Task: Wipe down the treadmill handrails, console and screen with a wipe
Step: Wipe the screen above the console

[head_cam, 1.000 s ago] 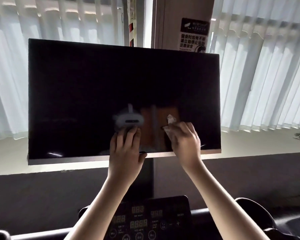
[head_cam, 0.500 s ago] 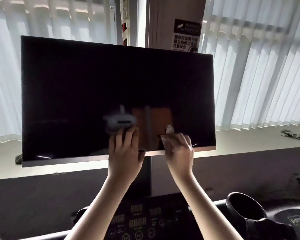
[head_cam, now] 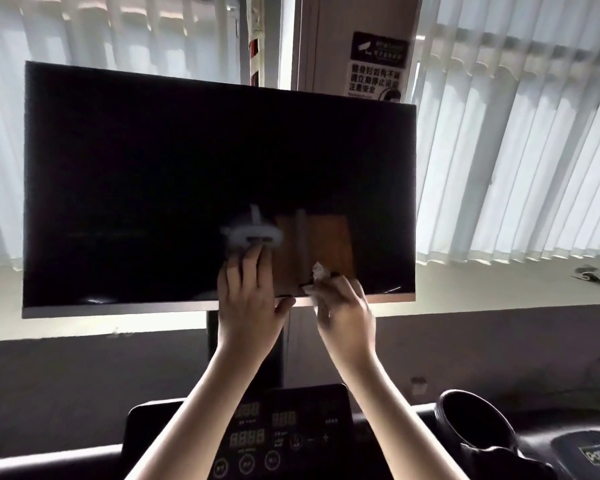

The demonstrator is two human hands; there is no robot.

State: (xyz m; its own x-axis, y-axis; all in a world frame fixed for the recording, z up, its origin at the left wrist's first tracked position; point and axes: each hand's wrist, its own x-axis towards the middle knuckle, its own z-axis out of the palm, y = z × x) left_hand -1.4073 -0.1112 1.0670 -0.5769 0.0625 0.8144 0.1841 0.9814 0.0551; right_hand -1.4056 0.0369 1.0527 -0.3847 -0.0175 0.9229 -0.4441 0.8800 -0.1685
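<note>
A large black screen (head_cam: 174, 181) stands on a dark post above the treadmill console (head_cam: 291, 431), whose digits and round buttons show at the bottom. My left hand (head_cam: 250, 299) lies flat with straight fingers on the screen's lower middle, thumb under the bottom edge. Right beside it, my right hand (head_cam: 343, 306) grips a crumpled white wipe (head_cam: 317, 277) and presses it against the screen's bottom edge. The glass reflects a headset and a brown panel.
White vertical blinds (head_cam: 520, 150) hang behind the screen over a pale sill (head_cam: 499, 289). A sign (head_cam: 374, 67) is stuck on the pillar above. A black cup holder (head_cam: 471, 424) sits to the console's right. A small dark object (head_cam: 596, 277) lies on the sill at far right.
My right hand with the wipe has slid down from the lower glass to the screen's bottom edge. The left hand stays in place. The camera view shifted slightly.
</note>
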